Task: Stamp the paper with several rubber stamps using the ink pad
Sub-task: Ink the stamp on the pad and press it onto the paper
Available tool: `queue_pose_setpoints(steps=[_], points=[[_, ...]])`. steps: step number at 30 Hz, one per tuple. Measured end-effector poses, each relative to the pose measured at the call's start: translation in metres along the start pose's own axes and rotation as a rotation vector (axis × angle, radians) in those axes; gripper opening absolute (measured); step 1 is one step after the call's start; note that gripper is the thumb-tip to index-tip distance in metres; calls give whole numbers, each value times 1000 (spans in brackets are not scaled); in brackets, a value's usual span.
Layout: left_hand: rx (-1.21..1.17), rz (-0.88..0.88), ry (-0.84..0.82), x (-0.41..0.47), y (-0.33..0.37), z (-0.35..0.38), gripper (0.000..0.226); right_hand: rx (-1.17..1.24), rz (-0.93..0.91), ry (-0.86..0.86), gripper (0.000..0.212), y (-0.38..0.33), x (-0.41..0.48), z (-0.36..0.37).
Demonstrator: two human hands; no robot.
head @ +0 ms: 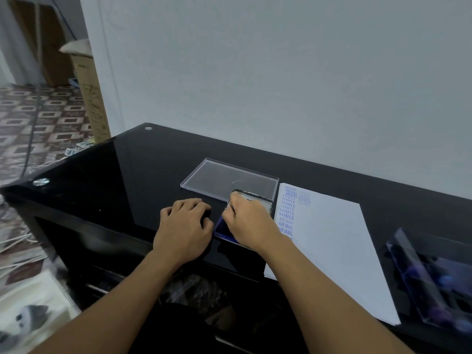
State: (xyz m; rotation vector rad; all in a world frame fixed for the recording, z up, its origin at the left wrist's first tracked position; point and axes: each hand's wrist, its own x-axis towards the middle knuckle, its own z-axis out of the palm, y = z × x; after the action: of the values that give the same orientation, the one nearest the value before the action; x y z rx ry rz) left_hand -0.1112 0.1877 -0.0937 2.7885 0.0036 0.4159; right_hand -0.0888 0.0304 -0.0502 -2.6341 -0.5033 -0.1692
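Your right hand [246, 222] grips a rubber stamp [255, 200] on the blue ink pad [221, 227], at the near edge of the table [127, 175], just left of the paper [332, 238]. Your left hand [184, 226] curls over something dark beside the pad; whether it is grasping it, you cannot tell. A clear lid [229, 178] lies just beyond.
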Motion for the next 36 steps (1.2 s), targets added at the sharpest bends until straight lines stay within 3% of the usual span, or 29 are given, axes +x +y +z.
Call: queue_pose_setpoints(steps=[36], points=[[-13, 0, 3, 2, -1, -1, 36, -15, 29, -2, 17, -3, -2, 0]])
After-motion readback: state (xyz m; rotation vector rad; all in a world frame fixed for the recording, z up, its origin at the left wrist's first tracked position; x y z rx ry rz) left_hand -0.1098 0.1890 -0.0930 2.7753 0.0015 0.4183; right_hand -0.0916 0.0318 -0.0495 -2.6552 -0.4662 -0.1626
